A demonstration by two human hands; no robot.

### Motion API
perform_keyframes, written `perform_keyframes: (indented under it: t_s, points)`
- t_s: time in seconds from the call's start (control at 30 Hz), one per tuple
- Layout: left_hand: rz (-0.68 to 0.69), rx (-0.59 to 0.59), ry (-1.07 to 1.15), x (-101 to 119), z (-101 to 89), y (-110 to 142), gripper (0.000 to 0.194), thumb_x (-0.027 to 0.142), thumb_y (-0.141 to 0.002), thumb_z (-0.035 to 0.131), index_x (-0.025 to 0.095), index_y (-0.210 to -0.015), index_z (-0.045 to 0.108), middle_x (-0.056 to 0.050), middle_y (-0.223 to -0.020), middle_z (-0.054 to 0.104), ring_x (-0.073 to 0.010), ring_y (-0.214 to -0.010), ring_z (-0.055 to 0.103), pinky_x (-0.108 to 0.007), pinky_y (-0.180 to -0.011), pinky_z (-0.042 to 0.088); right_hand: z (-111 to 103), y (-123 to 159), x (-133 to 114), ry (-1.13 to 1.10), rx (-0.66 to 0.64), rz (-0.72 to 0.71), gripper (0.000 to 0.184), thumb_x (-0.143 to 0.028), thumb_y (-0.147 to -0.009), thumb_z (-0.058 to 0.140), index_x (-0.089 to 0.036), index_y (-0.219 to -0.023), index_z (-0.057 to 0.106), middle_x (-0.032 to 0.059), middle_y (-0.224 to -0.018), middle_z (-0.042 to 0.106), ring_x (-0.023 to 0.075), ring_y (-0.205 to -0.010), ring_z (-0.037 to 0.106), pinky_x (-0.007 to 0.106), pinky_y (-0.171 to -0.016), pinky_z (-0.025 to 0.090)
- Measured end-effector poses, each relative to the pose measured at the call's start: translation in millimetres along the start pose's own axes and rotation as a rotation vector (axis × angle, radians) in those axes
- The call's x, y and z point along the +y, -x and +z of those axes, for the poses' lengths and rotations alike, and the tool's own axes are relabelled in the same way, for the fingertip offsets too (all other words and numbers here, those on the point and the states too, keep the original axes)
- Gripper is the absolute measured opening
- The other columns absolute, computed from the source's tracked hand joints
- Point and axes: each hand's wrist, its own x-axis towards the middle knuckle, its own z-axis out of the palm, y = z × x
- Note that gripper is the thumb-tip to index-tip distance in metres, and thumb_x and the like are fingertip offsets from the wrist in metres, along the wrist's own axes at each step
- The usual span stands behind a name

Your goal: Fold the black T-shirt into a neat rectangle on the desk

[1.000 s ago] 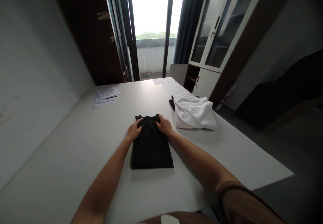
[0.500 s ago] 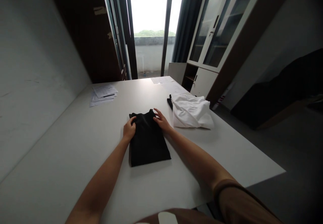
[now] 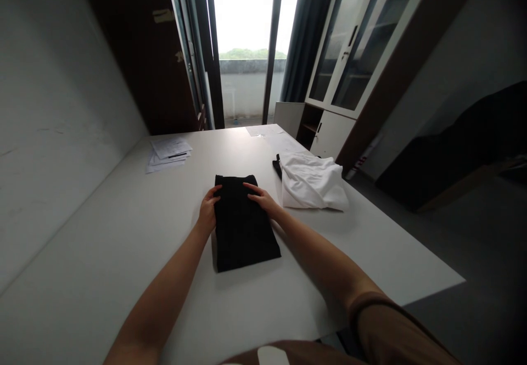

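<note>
A folded black garment point(image 3: 245, 228) lies flat on the white table in front of me; its exact kind does not show. My left hand point(image 3: 208, 207) rests at its upper left edge, fingertips apart and just over the cloth. On the upper right part lies my right hand point(image 3: 263, 199), its fingers stretched and spread across the fabric. Some fingers of both hands are hidden. To the right, a crumpled white cloth point(image 3: 310, 181) sits on the table, with a bit of black fabric point(image 3: 277, 166) showing at its left side.
Loose papers point(image 3: 168, 153) with a dark pen point(image 3: 178, 156) on them lie at the back left of the white table point(image 3: 135, 228). Beyond the table's far right corner stands a white cabinet point(image 3: 335, 134) with a lower door open. A wall point(image 3: 53, 134) borders the left side.
The black garment's wavy far edge is now straighter and flatter. My right fingers have shifted left and slightly down onto the cloth, and my left hand's fingers have moved a little.
</note>
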Motion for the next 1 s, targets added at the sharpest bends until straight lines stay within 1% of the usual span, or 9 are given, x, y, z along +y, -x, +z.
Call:
perform_keyframes:
  t_s: [0.07, 0.17, 0.27, 0.4, 0.63, 0.77, 0.83, 0.9, 1.0]
  points:
    - [-0.021, -0.013, 0.052, 4, 1.1, 2, 0.065, 0.022, -0.076, 0.065, 0.024, -0.140, 0.057, -0.006, -0.125, 0.070, -0.0255, -0.105, 0.070, -0.044, -0.098, 0.056, 2, 1, -4, -0.012, 0.015, -0.024, 0.072, -0.036, -0.076, 0.077, -0.032, -0.145, 0.056, 0.0003, -0.115, 0.073, 0.0199, -0.093, 0.070, 0.038, -0.088, 0.058]
    - [-0.050, -0.048, 0.120, 8, 2.0, 5, 0.068, 0.021, -0.077, 0.065, 0.024, -0.144, 0.053, -0.007, -0.130, 0.068, -0.0271, -0.111, 0.068, -0.045, -0.100, 0.055, 4, -1, -9, 0.004, 0.038, -0.061, 0.070, -0.037, -0.077, 0.075, -0.032, -0.144, 0.057, 0.0001, -0.115, 0.073, 0.0209, -0.094, 0.069, 0.039, -0.090, 0.057]
    - [-0.056, -0.063, 0.171, 10, 3.0, 7, 0.068, 0.020, -0.078, 0.063, 0.024, -0.146, 0.052, -0.007, -0.134, 0.067, -0.0278, -0.116, 0.066, -0.045, -0.103, 0.053, 4, -4, -14, 0.006, 0.048, -0.131, 0.064, -0.037, -0.076, 0.075, -0.031, -0.139, 0.063, -0.0004, -0.121, 0.072, 0.0224, -0.103, 0.068, 0.040, -0.098, 0.054]
    - [-0.068, -0.068, 0.143, 9, 4.2, 6, 0.068, 0.023, -0.079, 0.063, 0.025, -0.146, 0.051, -0.006, -0.134, 0.067, -0.0265, -0.119, 0.065, -0.044, -0.105, 0.052, 7, -4, -26, -0.032, 0.016, -0.192, 0.062, -0.036, -0.075, 0.078, -0.030, -0.135, 0.066, -0.0007, -0.129, 0.069, 0.0239, -0.115, 0.065, 0.042, -0.107, 0.048]
    - [-0.071, -0.053, 0.165, 2, 2.3, 5, 0.060, 0.020, -0.077, 0.069, 0.028, -0.136, 0.058, -0.003, -0.130, 0.067, -0.0216, -0.109, 0.067, -0.036, -0.093, 0.056, 23, 6, -55, -0.045, -0.052, -0.196, 0.063, -0.040, -0.075, 0.079, -0.029, -0.136, 0.066, 0.0010, -0.124, 0.071, 0.0268, -0.115, 0.065, 0.045, -0.107, 0.049]
    - [-0.072, -0.059, 0.174, 3, 5.6, 6, 0.059, 0.023, -0.080, 0.068, 0.033, -0.138, 0.057, -0.001, -0.129, 0.066, -0.0179, -0.097, 0.068, -0.033, -0.082, 0.057, 26, 15, -76, -0.025, -0.067, -0.223, 0.062, -0.040, -0.077, 0.079, -0.028, -0.136, 0.066, 0.0010, -0.129, 0.069, 0.0277, -0.121, 0.063, 0.045, -0.110, 0.047]
    - [-0.054, -0.075, 0.160, 5, 10.4, 8, 0.059, 0.023, -0.082, 0.065, 0.035, -0.139, 0.056, -0.001, -0.134, 0.064, -0.0180, -0.099, 0.068, -0.034, -0.083, 0.057, 25, 20, -87, -0.024, -0.060, -0.239, 0.061, -0.039, -0.078, 0.078, -0.029, -0.137, 0.066, 0.0003, -0.129, 0.069, 0.0273, -0.120, 0.063, 0.045, -0.111, 0.046]
    - [-0.043, -0.117, 0.156, 6, 15.2, 10, 0.058, 0.022, -0.082, 0.063, 0.034, -0.139, 0.056, -0.001, -0.143, 0.059, -0.0195, -0.106, 0.067, -0.036, -0.089, 0.057, 20, 23, -99, -0.014, -0.036, -0.254, 0.062, -0.039, -0.079, 0.077, -0.030, -0.139, 0.063, -0.0002, -0.127, 0.070, 0.0272, -0.119, 0.064, 0.047, -0.111, 0.046]
    - [-0.055, -0.200, 0.188, 4, 17.9, 14, 0.054, 0.022, -0.083, 0.059, 0.029, -0.136, 0.058, -0.004, -0.153, 0.051, -0.0240, -0.123, 0.062, -0.042, -0.100, 0.054, 1, 20, -122, 0.029, 0.032, -0.315, 0.067, -0.039, -0.081, 0.075, -0.031, -0.145, 0.058, -0.0005, -0.129, 0.069, 0.0281, -0.121, 0.063, 0.048, -0.111, 0.046]
